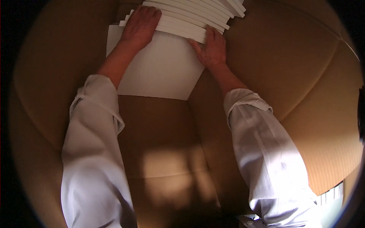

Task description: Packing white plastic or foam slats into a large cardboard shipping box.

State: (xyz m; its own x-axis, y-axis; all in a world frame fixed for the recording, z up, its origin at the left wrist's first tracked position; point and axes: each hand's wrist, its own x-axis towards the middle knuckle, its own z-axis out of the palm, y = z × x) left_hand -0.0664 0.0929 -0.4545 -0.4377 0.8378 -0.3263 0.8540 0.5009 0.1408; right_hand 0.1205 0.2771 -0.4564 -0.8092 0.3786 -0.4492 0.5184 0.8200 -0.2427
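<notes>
Several thin white flat cartons stand packed in a row at the far end of a large cardboard box. The nearest white flat carton turns its broad plain face toward me. My left hand curls over the top edges near its left end, fingers close together and tips hidden against the cartons. My right hand grips the right end of the top edge, with the thumb on the near side and fingers over the far side. How many cartons the hands clasp, I cannot tell.
Brown cardboard walls of the large box rise on both sides close to my arms. Its brown bottom lies between my forearms, with a patch of light on it. Something pale and ribbed shows outside at the lower right.
</notes>
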